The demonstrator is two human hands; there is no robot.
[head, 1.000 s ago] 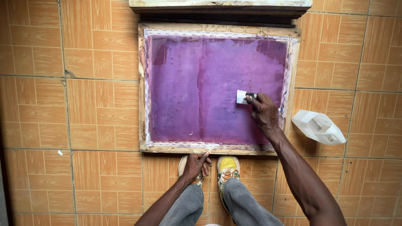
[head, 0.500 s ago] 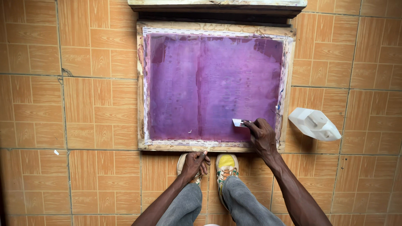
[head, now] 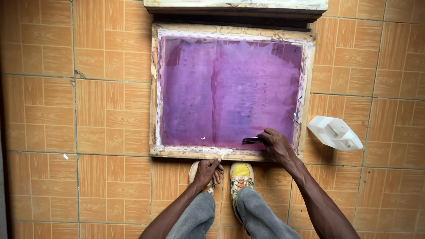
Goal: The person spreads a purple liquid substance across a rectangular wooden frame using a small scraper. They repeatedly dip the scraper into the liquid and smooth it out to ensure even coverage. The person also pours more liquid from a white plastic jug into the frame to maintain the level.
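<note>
Two hands over orange tiled floor [head: 102,115], right hand [head: 275,145] pinching small dark scraper [head: 250,140] on purple screen frame [head: 230,90] near its lower edge, left hand [head: 207,171] gripping frame's bottom rail, white jug [head: 335,132] lying just right.

- The right hand [head: 275,145] is covering most of the small scraper [head: 250,140]; only a thin dark edge is showing, so its shape and material are staying unclear.
- The left hand [head: 207,171] is hiding much of the left shoe [head: 197,173] and is perhaps pinching the lower rail of the wooden screen frame [head: 153,97]; the contact is too small to tell.
- The bottom edge is cutting off both forearms and the grey trouser legs [head: 254,217].
- The top edge is cropping the wooden board [head: 234,5] above the frame.
- The white plastic jug [head: 335,132] is lying with its mouth too blurred to make out.
</note>
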